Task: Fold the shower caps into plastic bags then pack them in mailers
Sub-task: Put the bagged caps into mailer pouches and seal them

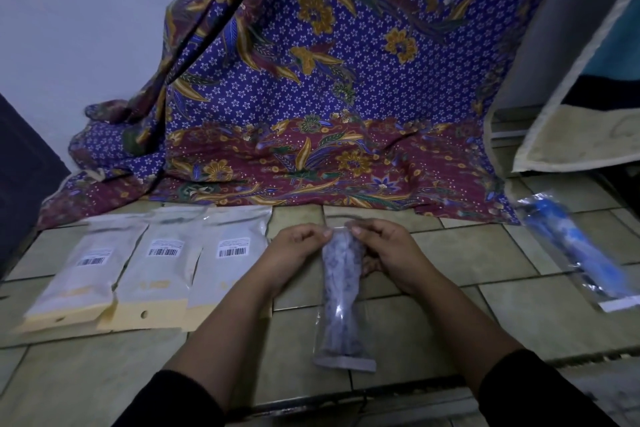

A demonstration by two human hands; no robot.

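Three mailers (156,270) lie side by side on the floor (485,322) at your left, barcode labels up, with no hand on them. Just right of them, your left hand (294,250) pinches the left side of the bag's mouth, its fingers (313,231) narrow and curled on the plastic edge. The bag (343,305) runs lengthwise between your forearms, mouth away from you and bottom end resting on the tiles. You cannot tell whether the mouth end is lifted clear of the floor. The pale, speckled cap (339,260) is rolled up inside and fills most of the bag's length. Your right hand (384,250) pinches the other side of the mouth, fingers (360,227) likewise narrow on the edge. Well apart at far right lies a blue cap (575,250), already in its own clear bag. A patterned cloth (311,80) hangs behind everything.

By the look of it, you are at the closing step for this cap: it is in, and the mouth is not yet shut. The next move likely calls for both pinches to draw the mouth flat and taut, then fold or seal it without the cap creeping back out. Whether the bag has a sticky strip is too blurred to tell. After that, the packed bag goes left to a mailer.
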